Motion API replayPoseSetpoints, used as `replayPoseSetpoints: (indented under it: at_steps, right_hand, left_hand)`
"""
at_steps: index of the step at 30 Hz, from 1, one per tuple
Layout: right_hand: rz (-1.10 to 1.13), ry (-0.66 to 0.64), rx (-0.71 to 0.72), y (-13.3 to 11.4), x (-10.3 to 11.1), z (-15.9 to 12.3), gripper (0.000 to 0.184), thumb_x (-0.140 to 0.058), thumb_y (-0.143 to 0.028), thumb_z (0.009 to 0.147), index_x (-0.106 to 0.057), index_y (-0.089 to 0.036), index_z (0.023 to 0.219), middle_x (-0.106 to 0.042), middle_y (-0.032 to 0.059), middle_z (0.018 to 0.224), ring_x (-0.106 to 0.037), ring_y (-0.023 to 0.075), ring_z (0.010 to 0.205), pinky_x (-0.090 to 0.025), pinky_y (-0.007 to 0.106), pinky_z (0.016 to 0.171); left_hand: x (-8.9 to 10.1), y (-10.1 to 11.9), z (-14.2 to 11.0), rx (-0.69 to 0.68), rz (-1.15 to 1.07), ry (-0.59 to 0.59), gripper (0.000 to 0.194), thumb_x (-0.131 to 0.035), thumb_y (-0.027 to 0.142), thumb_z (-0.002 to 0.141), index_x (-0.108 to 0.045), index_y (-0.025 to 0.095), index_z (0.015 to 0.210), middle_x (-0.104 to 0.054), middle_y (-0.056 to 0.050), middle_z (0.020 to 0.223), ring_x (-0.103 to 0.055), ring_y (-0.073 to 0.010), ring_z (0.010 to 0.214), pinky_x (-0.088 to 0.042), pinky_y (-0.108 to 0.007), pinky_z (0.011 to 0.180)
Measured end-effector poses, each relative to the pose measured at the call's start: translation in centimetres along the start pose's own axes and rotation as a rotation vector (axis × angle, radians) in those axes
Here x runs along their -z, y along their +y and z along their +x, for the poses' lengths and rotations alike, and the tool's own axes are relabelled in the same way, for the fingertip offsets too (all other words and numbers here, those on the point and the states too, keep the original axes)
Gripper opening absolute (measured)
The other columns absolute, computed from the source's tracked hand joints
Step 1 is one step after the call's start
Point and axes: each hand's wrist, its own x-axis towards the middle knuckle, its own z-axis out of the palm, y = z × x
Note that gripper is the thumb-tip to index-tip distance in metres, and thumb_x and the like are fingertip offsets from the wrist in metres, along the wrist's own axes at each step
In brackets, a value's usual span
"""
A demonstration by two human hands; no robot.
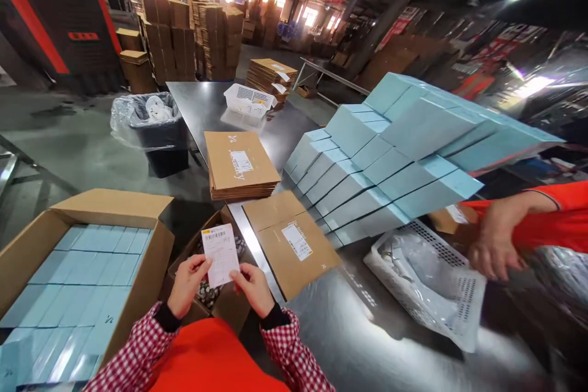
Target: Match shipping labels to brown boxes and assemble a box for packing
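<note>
A white printed label slip (221, 253) with a barcode is held upright between my two hands. My left hand (187, 285) pinches its lower left corner and my right hand (254, 288) pinches its lower right corner. Right beneath the slip stands a small open cardboard box (226, 303) with dark patterned contents. To its right, a flat brown carton (291, 242) with a white label lies on the metal table (344, 343).
A large open carton (114, 211) of light-blue boxes stands at my left. Stacked light-blue boxes (390, 159) fill the right. Flat cartons (239, 162) lie mid-table. A white basket (432, 282) with plastic bags sits near a co-worker's hand (493, 248). A lined bin (149, 125) stands left.
</note>
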Motion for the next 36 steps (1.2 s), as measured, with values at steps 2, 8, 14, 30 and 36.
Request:
replayPoseSetpoints:
  at_steps: [2,8,14,30,36]
  right_hand:
    - [0.042,-0.012,0.006,0.2,-0.1,0.2,0.032,-0.057,-0.047,0.078,-0.062,-0.016,0.076,-0.054,-0.0023,0.057,-0.05,0.0101,0.05,-0.042,0.024,0.051]
    - [0.195,-0.058,-0.004,0.5,-3.2,2.9,0.037,-0.06,-0.051,0.077,-0.064,-0.015,0.081,-0.056,-0.0016,0.058,-0.052,0.0108,0.052,-0.044,0.026,0.054]
    - [0.119,-0.047,0.002,1.7,-6.4,9.7,0.039,-0.056,-0.05,0.08,-0.067,-0.015,0.092,-0.064,0.003,0.071,-0.058,0.0145,0.063,-0.049,0.028,0.06]
    - [-1.509,0.256,0.3,9.6,2.7,26.3,0.062,-0.046,-0.01,0.075,-0.04,-0.002,0.136,-0.043,0.0203,0.14,-0.036,0.0323,0.131,-0.033,0.045,0.109]
    - [-1.509,0.31,0.358,10.1,2.9,26.5,0.063,-0.045,-0.008,0.072,-0.042,-0.002,0.135,-0.043,0.0176,0.142,-0.033,0.0313,0.133,-0.035,0.044,0.108]
  left_hand:
    - [0.1,0.0,0.3,0.001,0.001,-0.009,0.041,-0.069,0.045,0.071,-0.072,0.012,0.095,-0.072,-0.007,0.085,-0.06,-0.0159,0.069,-0.047,-0.024,0.06]
    - [2.9,0.6,2.6,0.029,-0.024,0.002,0.044,-0.068,0.047,0.072,-0.07,0.011,0.097,-0.072,-0.007,0.085,-0.062,-0.0171,0.07,-0.049,-0.027,0.062]
    - [8.8,1.8,7.5,0.107,-0.039,0.023,0.042,-0.069,0.047,0.071,-0.071,0.013,0.096,-0.073,-0.008,0.09,-0.064,-0.0194,0.076,-0.049,-0.027,0.064]
    - [20.3,4.6,17.4,0.166,-0.071,0.14,0.041,-0.073,0.045,0.069,-0.072,0.014,0.096,-0.074,-0.007,0.09,-0.065,-0.0184,0.076,-0.049,-0.027,0.066]
    - [19.6,3.6,15.8,0.189,-0.07,0.164,0.04,-0.072,0.045,0.07,-0.072,0.014,0.095,-0.074,-0.008,0.091,-0.066,-0.019,0.078,-0.05,-0.027,0.067]
